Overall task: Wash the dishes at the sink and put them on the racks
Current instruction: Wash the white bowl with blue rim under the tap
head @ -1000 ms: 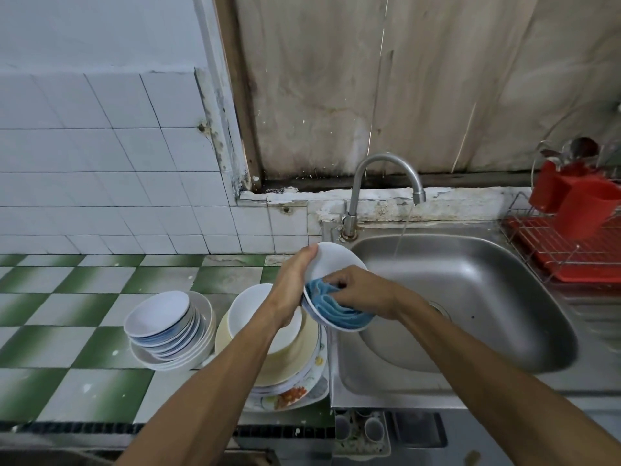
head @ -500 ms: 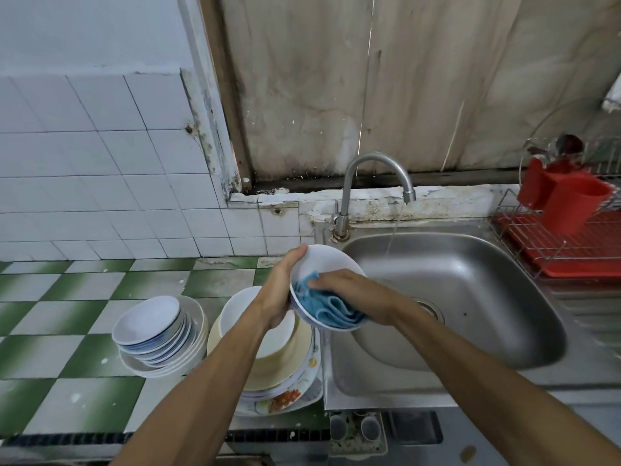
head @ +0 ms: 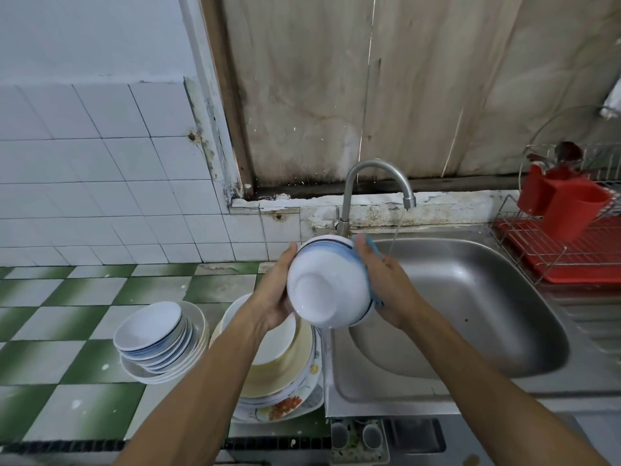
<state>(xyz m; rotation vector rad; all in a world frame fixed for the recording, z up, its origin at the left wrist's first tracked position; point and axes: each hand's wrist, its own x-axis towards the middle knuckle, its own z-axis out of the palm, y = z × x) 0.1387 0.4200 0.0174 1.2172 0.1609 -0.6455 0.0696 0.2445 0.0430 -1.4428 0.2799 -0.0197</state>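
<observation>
Your left hand [head: 274,294] cups the one upturned bowl [head: 327,284] above the left rim of the sink [head: 331,381]; your right hand [head: 386,284] grips one blue cloth [head: 373,247] against its side. Two piles stand on the desk [head: 67,331]: bowl stack [head: 156,341], plate stack [head: 285,368].

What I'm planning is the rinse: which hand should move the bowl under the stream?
Left, probably: the left hand grips the bowl, while the right hand holds a cloth against its side.

Two lean forearms bare up to the frame edge, bare left hand [head: 274,297], bare right hand [head: 389,287]
</observation>
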